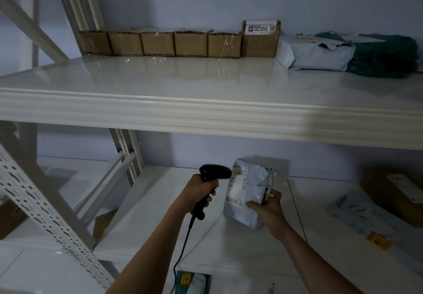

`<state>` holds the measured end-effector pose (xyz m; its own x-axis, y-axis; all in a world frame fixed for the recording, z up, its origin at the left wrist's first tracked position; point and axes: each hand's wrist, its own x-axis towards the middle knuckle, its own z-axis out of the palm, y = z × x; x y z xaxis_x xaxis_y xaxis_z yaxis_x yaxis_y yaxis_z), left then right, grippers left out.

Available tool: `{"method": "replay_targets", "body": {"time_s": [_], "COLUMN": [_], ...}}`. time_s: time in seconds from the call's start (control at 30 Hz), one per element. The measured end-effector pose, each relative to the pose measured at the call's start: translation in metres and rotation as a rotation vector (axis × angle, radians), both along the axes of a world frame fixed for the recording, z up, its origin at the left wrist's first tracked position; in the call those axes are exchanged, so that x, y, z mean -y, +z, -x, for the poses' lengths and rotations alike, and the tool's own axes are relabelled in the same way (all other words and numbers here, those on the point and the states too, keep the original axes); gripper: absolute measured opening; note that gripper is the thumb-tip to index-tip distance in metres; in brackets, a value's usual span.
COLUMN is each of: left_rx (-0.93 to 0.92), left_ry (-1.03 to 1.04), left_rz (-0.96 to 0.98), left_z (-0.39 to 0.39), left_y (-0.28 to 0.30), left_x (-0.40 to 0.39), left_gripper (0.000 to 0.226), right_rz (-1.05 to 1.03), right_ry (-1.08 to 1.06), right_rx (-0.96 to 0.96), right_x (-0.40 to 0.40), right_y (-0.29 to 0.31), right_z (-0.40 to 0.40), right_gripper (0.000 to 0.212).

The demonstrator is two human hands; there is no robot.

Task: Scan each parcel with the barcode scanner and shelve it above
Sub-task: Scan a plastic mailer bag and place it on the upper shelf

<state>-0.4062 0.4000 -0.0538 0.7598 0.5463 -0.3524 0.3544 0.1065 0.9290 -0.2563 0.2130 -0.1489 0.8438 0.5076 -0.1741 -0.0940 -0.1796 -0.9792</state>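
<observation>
Left hand [198, 193] grips scanner [211, 179]; right hand [267, 209] holds parcel [248, 188]; boxes [158, 43] line upper shelf [206, 110].

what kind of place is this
Probably a parcel storeroom or courier pickup point. Pale metal shelving holds a row of taped cardboard boxes and poly mailers, and the left hand aims a corded barcode scanner at a grey mailer held by the right hand.

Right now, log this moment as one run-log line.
stage: scanning | left hand: holds barcode scanner, aimed at label | right hand: holds grey parcel upright | upper shelf: not yet shelved
</observation>
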Motion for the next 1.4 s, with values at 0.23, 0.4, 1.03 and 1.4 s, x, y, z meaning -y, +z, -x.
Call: {"method": "replay_targets", "body": {"time_s": [0.23,0.4,1.03,1.4], "left_rx": [-0.017,-0.005,0.002,-0.178], "left_ry": [0.015,-0.003,0.021,0.3], "left_rz": [0.015,0.019,0.017,0.009], "left_z": [0.0,0.001,0.002,0.006], "left_y": [-0.005,-0.003,-0.016,-0.112], "left_x": [-0.002,-0.001,-0.01,-0.02], "left_gripper": [0.013,0.011,0.013,0.012], "right_rz": [-0.006,0.008,0.048,-0.04], "right_ry": [-0.009,-0.022,-0.036,-0.106], "right_rx": [-0.013,0.01,-0.049,-0.26], "right_x": [0.001,0.001,0.001,0.013], "right_y": [0.002,0.0,0.001,0.015], "right_z": [0.0,0.0,0.0,-0.005], "right_gripper": [0.075,0.07,0.074,0.034]}}
